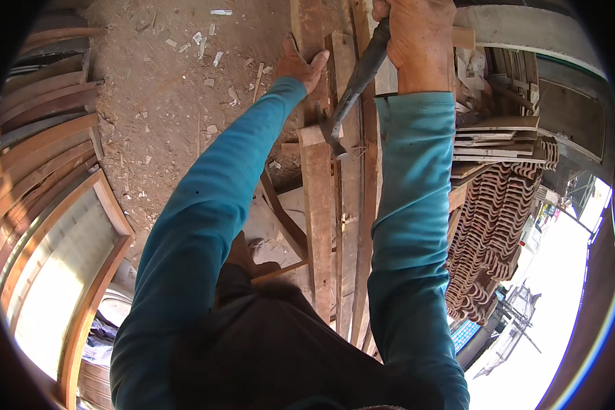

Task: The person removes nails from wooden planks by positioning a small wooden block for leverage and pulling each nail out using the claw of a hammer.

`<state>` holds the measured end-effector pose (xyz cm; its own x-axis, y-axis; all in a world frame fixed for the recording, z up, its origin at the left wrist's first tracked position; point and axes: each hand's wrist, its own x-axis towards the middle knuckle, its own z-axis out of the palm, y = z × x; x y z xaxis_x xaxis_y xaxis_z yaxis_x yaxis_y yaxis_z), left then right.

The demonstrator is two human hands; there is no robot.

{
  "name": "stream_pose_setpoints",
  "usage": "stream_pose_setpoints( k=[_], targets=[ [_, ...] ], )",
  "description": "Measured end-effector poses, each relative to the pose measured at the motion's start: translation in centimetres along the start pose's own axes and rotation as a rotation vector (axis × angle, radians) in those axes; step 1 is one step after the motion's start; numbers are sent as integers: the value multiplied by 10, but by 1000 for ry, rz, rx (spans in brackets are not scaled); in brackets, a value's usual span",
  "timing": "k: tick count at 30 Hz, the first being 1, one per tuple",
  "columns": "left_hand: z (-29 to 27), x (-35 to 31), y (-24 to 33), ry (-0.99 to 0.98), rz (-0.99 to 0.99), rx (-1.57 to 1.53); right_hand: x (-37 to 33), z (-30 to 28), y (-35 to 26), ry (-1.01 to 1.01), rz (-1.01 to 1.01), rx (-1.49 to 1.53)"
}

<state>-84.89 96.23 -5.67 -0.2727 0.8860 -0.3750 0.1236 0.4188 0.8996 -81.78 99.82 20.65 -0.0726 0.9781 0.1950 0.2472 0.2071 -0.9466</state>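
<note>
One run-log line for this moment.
left hand: open on wooden plank | right hand: gripping hammer | hammer head: beside wood block, contact unclear | roof tiles: stacked, picture right

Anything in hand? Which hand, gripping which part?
Hammer, in the right hand, by its dark handle, away from the head. Left hand is on a plank; grip unclear.

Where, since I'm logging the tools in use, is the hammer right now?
In the head view, the hammer is at upper centre, in the right hand, rightward of the left hand, its head over the long wooden boards.
</note>
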Motion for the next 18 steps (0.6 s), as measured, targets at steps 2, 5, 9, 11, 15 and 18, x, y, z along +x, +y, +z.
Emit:
stream_pose_setpoints(
  k=[2,5,9,11,15,18],
  targets=[
    [6,-3,12,-12,49,28,-4,-17,-9,19,-8,28],
    [0,4,16,31,49,114,-23,-24,-23,78,-130,-42],
    [0,5,-2,89,172,-74,-47,-4,-55,192,138,4],
    [-3,-8,8,92,244,-98,-48,-11,-44,174,102,122],
    [-15,-6,9,-13,2,125,-12,8,-11,69,51,62],
    [10,1,4,24,48,97,7,-26,36,-114,-316,-478]
  ],
)
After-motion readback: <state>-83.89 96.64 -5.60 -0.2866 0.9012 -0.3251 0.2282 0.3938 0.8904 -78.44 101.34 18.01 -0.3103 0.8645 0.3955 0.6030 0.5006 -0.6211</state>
